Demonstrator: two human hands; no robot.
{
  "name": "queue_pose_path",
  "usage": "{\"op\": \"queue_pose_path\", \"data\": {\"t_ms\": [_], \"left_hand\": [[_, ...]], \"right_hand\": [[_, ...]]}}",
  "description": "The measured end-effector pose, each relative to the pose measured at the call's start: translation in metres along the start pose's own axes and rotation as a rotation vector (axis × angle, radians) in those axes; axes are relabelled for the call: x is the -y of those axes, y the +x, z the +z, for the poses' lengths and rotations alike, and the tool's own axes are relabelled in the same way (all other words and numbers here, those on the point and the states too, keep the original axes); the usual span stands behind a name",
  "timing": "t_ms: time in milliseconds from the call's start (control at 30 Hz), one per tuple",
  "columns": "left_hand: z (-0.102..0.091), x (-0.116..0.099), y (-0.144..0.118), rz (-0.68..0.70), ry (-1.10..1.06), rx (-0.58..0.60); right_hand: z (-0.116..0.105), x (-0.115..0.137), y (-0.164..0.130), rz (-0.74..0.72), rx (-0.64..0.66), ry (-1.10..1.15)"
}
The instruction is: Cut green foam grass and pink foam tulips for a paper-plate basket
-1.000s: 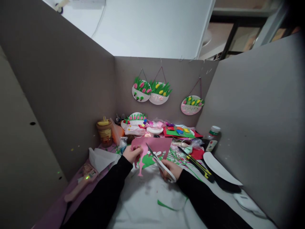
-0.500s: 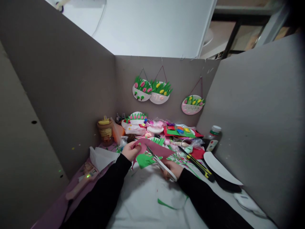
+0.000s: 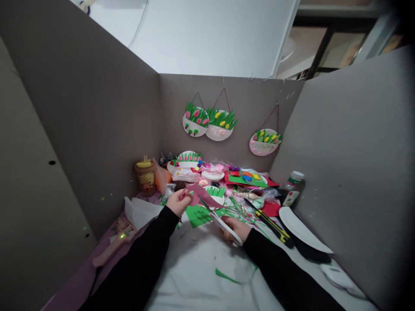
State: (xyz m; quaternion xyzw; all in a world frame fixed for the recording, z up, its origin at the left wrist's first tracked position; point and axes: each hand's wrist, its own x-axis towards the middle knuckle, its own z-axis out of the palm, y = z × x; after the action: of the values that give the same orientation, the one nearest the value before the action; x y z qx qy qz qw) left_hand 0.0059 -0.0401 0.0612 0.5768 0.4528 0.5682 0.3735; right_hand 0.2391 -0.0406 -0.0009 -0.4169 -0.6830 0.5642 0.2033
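My left hand [image 3: 179, 202] pinches a piece of dusky pink paper [image 3: 207, 196], held up above the table and curving away to the right. White-handled scissors [image 3: 223, 226] sit in my right hand [image 3: 236, 230], with fingers wrapped round the handles. Their blades point up and left, touching or very close to the pink paper's lower edge. Below it lies a green paper piece [image 3: 197, 216]. Just behind the pink paper is a white paper plate [image 3: 218, 199] with green grass-shaped cutouts. A thin green strip [image 3: 227, 275] lies on the white table cover [image 3: 191, 268].
Paper-plate baskets with tulips [image 3: 220, 125] hang on the grey back panel. Craft supplies crowd the rear. At left are a brown cup [image 3: 145, 177] and a pink glue gun [image 3: 112, 250]; at right, a yellow-black cutter [image 3: 272, 226], a bottle [image 3: 292, 190] and a white plate [image 3: 303, 231].
The pink paper has shifted and now shows as a narrower curved strip, with the plate behind it more visible. The whole view has moved slightly.
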Motion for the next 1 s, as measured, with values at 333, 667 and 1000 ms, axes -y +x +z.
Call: {"op": "queue_pose_path", "data": {"t_ms": [333,667,1000], "left_hand": [[-0.012,0.0,0.004,0.001,0.165,-0.015],[0.002,-0.001,-0.021,0.697,0.402,-0.482],[0.017,0.015,-0.004,-0.076,-0.133,-0.086]], "right_hand": [[0.0,-0.004,0.001,-0.059,0.049,0.085],[0.008,-0.007,0.008,-0.088,-0.057,0.203],[0.021,0.005,0.001,-0.063,0.022,0.156]]}}
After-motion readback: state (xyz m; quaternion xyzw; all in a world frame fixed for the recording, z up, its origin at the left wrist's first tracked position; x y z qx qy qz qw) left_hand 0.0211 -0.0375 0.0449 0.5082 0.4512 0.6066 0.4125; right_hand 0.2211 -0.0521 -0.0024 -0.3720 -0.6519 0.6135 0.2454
